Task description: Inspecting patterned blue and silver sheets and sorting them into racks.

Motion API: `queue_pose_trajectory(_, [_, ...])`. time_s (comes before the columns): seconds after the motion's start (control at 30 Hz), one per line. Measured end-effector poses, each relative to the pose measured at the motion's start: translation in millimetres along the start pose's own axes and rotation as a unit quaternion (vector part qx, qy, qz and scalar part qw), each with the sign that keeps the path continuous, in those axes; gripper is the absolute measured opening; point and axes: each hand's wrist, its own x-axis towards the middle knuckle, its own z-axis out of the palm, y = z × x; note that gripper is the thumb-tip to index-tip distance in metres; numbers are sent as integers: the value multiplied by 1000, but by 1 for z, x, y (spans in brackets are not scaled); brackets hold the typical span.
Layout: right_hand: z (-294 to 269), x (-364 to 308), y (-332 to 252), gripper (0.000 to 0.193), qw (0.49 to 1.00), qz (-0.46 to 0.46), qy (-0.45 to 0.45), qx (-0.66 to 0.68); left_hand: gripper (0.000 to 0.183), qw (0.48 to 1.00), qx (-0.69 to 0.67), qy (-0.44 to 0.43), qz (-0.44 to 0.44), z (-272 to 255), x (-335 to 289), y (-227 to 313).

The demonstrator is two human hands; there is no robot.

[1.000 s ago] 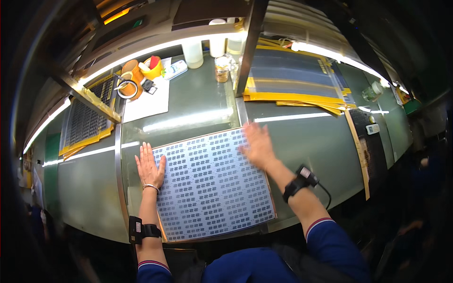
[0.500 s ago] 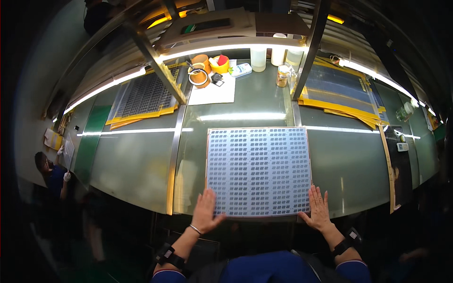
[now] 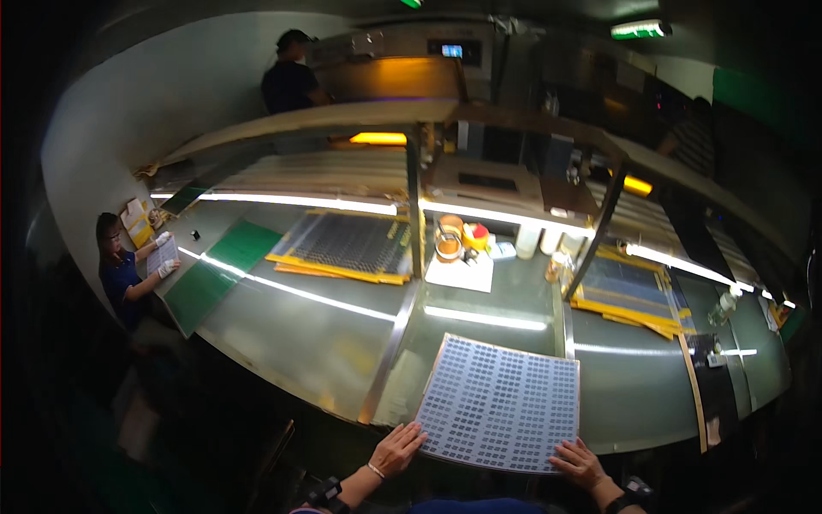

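A pale blue-white flat panel (image 3: 505,403), covered in rows of small dark marks, lies at the front edge of the worktable (image 3: 479,301). My left hand (image 3: 399,449), with a thin band at the wrist, holds the panel's near left corner, its fingers against the edge. At the near right corner my right hand (image 3: 580,463) has its fingers bent over the panel's edge. The undersides of both hands are hidden. Dark straps sit on both forearms.
A white sheet (image 3: 462,276) bears tape rolls (image 3: 448,246), with pale bottles (image 3: 527,240) nearby. Yellow-edged screens (image 3: 342,244) lie left, more (image 3: 629,291) right. Metal posts (image 3: 589,231) carry a shelf. Far left, a gloved person (image 3: 124,274) handles a sheet by a green mat (image 3: 224,272).
The view has tilted up and turned, showing more of the room. My hands have shifted from lying flat along the panel's sides to its near corners, fingers more bent.
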Motion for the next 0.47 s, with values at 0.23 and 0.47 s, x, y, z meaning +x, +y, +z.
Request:
queue_pose_trajectory(0.23, [-194,206,-18,7,957,-196,116,-181,51,943,1,261,-206,-45,-71,-21])
queue_pose_trajectory(0.47, [-246,400,-3,26,882,-206,415,-81,36,854,29,345,-388,-59,-131,7])
